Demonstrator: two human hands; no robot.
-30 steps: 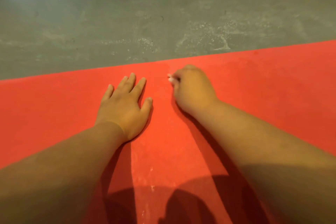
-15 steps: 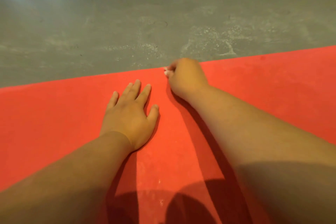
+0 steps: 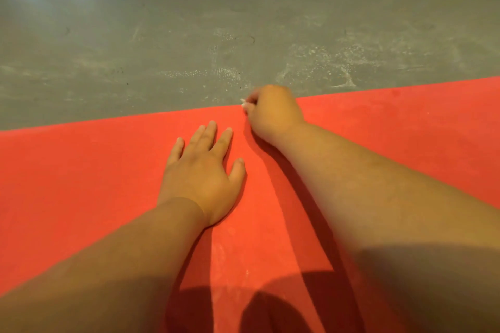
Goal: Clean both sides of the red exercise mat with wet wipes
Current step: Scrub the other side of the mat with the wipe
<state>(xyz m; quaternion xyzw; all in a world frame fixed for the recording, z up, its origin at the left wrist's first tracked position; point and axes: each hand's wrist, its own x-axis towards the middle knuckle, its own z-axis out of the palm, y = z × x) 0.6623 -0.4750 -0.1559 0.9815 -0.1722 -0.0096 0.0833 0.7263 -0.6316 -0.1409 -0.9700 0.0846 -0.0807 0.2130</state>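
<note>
The red exercise mat point(image 3: 81, 184) lay flat on a grey floor point(image 3: 162, 35), filling the near part of the head view. Its far edge ran across the picture, rising slightly toward the right.

The left hand point(image 3: 201, 173) rested palm down on the mat, back from that far edge. Its fingers were straight and a little spread, pointing away from the person, and it grasped nothing.

The right hand point(image 3: 273, 112) sat just beside it to the right, at the mat's far edge, with its knuckles reaching over the line where mat met floor. Its fingers were curled in tight around a wet wipe point(image 3: 244, 104), of which only a small white scrap showed at the fingertips. The hand was blurred.

Faint pale streaks point(image 3: 220, 251) marked the mat between the two forearms, nearer the person. Whitish scuffs point(image 3: 311, 62) lay on the floor beyond the far edge. Dark shadows point(image 3: 270, 311) fell across the mat's near part.
</note>
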